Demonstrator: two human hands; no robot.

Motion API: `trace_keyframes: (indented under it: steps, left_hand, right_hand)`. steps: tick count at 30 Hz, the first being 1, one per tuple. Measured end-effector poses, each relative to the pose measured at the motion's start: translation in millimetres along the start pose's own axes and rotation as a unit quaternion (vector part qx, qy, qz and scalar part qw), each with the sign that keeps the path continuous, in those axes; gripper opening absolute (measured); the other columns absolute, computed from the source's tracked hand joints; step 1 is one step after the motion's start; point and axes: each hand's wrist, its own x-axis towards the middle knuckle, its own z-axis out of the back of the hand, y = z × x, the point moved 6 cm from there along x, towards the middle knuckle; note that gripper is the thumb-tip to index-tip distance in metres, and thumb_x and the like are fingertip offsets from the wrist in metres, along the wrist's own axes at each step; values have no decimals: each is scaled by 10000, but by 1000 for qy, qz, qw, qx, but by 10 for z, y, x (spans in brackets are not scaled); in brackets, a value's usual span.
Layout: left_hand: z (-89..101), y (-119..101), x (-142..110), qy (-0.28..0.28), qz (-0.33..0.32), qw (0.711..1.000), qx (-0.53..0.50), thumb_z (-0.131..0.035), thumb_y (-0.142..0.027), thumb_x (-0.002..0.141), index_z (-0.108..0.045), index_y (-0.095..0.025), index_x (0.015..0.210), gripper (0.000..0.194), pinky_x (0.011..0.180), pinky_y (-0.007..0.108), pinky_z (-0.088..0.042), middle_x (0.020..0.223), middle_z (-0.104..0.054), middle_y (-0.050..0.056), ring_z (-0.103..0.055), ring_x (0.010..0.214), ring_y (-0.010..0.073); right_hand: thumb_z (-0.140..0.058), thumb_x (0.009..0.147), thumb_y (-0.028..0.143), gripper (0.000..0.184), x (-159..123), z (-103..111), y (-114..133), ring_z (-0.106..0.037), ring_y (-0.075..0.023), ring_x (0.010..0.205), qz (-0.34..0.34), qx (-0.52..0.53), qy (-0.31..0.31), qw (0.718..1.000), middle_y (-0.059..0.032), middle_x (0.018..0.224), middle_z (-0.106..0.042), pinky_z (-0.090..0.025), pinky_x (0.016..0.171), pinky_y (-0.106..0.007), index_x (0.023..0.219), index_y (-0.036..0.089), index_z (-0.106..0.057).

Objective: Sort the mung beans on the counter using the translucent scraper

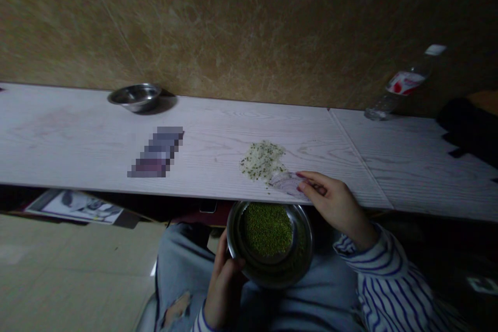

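Observation:
My left hand [227, 275] grips the left rim of a metal bowl [309, 241], held above my lap just below the table's front edge. Green beans [268, 231], which look like mung beans, lie in the bowl. My right hand [330, 199] pinches a thin, see-through plastic piece [290, 184] between thumb and fingers, low over the table edge. Its far end touches or overlaps the near side of a pile of white grains mixed with green beans [262, 161]. Whether the plastic piece is a flat sheet or a shallow scoop I cannot tell.
A second metal bowl [136, 97] stands near the wall at the left. A blurred-out flat object [157, 153] lies in front of it. At the right a plastic bottle [406, 83] stands by the wall, near a dark bag-like item [472, 124]. Papers [78, 206] show on a shelf under the table [210, 161].

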Motion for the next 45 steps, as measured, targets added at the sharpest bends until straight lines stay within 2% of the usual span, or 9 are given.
trace_keyframes:
  steps: [5,9,13,21,28,31,35,40,45]
  left_hand:
    - [6,-18,1,1,-6,1000,11,-708,-269,708,-563,-341,1422,732,751,382,-508,1202,-697,72,-626,963,304]
    - [13,-5,1,0,5,1000,-4,-701,-241,704,-536,-348,1442,764,778,393,-518,1146,-713,61,-631,877,271]
    - [26,6,3,-3,3,1000,1,-674,-243,732,-547,-339,1431,717,775,396,-521,1189,-698,68,-621,912,281]
    - [-7,-15,-3,1,-3,1000,-15,-712,-247,718,-609,-326,1366,662,887,437,-506,1204,-700,63,-622,994,298]
    - [34,1,26,3,-18,1000,-15,-735,-253,703,-646,-314,1328,634,908,424,-506,1260,-694,70,-579,1180,345]
    - [29,7,29,2,-9,1000,-19,-747,-241,684,-654,-311,1316,643,907,429,-507,1223,-707,68,-594,1160,349]
    - [-12,-25,2,-3,-9,1000,-28,-718,-202,691,-670,-305,1279,599,894,415,-514,1207,-719,60,-596,1160,339]
    - [-29,-14,-7,2,4,1000,-24,-702,-219,698,-617,-315,1342,656,850,423,-527,1167,-726,58,-645,993,305]
    - [-9,-2,-2,-3,8,1000,-21,-696,-223,704,-593,-303,1370,678,843,426,-529,1162,-709,56,-637,872,255]
  right_hand:
    - [-633,839,327,322,52,84,-18,-701,-208,701,1,-1,-29,1000,-89,877,-794,-575,623,-313,1082,174,-780]
    - [-644,823,335,319,64,160,-41,-700,-208,694,-3,11,-45,999,-81,853,-789,-577,647,-319,1064,176,-779]
    - [-636,824,331,333,85,148,-30,-684,-207,666,-9,-10,-44,999,-88,842,-783,-558,614,-320,1073,161,-778]
    - [-619,835,336,354,67,62,60,-628,-175,576,-19,-7,6,1000,-69,819,-772,-491,491,-282,1105,166,-774]
    - [-624,832,337,352,65,114,-24,-649,-189,630,-22,-14,-8,1000,-74,824,-766,-512,555,-295,1098,161,-774]
    - [-616,829,336,364,74,73,-23,-667,-200,670,-27,-16,4,999,-79,843,-767,-522,590,-304,1107,161,-773]
    - [-601,834,344,387,66,12,22,-648,-195,626,-40,-8,28,999,-79,845,-763,-498,531,-299,1137,166,-764]
    - [-620,821,343,375,30,61,22,-632,-185,600,-33,4,16,999,-79,839,-762,-496,518,-295,1111,156,-768]
    - [-640,814,336,350,-36,73,-13,-662,-188,635,-24,23,7,999,-72,807,-763,-541,589,-303,1082,155,-775]
